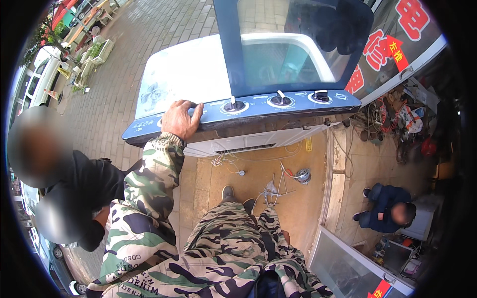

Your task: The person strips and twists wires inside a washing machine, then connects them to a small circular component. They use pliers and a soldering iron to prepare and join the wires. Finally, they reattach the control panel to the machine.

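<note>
A twin-tub washing machine with a white body and a blue control panel stands in front of me, its back toward me. My left hand grips the left part of this panel, fingers bent over the top edge. To its right are three knobs, one of them a black-and-silver knob. The dark-framed clear lid stands raised over the right tub. Beside my right thigh a small patch of skin appears to be my right hand; its fingers are hidden.
On the floor before my feet lie a round metal motor-like part, thin metal rods and loose wires. Two people, one in a dark jacket, are close on my left. Another person is inside the doorway at right, near cluttered parts.
</note>
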The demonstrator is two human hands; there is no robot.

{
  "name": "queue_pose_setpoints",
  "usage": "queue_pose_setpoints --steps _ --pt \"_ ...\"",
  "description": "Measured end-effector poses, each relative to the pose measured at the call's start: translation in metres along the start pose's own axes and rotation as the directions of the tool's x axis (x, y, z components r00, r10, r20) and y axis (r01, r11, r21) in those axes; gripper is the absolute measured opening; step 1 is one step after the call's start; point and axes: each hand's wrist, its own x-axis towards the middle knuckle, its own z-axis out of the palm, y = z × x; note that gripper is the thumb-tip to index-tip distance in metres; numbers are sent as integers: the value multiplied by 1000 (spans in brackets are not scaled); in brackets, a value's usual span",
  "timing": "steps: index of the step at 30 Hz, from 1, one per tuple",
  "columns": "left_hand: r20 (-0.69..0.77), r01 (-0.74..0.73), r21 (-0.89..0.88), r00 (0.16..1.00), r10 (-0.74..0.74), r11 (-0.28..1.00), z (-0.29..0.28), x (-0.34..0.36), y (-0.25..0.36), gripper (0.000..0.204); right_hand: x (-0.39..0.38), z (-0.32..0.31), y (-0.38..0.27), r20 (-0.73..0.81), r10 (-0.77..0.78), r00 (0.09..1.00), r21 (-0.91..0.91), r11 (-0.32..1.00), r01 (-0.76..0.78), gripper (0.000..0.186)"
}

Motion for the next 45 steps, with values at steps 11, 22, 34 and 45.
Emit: queue_pose_setpoints --steps 11,22,34,45 --pt "-18 -33 -50 999 32 998 8 3 6 45 3 -19 -3 -43 21 999 18 1000 -20 33" --pt "8 13 -43 1000 -12 999 9 2 -4 44 1 10 12 -110 -18 994 70 997 25 31" --pt "-27 -64 -37 998 63 997 22 8 -12 53 -48 38 -10 -190 -9 982 261 964 60 28" --pt "-13 -109 -14 994 109 994 20 8 -11 47 -69 92 -15 -184 47 982 328 945 16 30"
